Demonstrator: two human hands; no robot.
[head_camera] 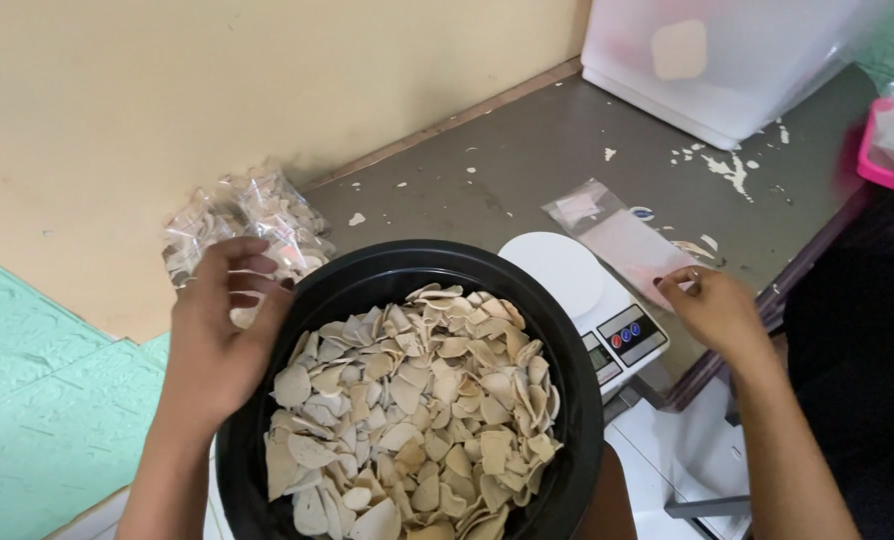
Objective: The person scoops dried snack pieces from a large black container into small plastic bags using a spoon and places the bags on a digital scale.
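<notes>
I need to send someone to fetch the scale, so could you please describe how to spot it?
Start at the big black bowl of pale chips in the middle. The scale sits just behind its right rim on the grey table, near the right hand. It alone is white, with a round platform and coloured buttons.

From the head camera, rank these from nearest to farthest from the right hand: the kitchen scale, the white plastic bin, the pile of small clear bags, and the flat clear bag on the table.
From the right hand:
1. Flat clear bag, at its fingertips.
2. Kitchen scale, just to its left.
3. White plastic bin, at the table's back.
4. Pile of small clear bags, far left, across the black bowl.
</notes>
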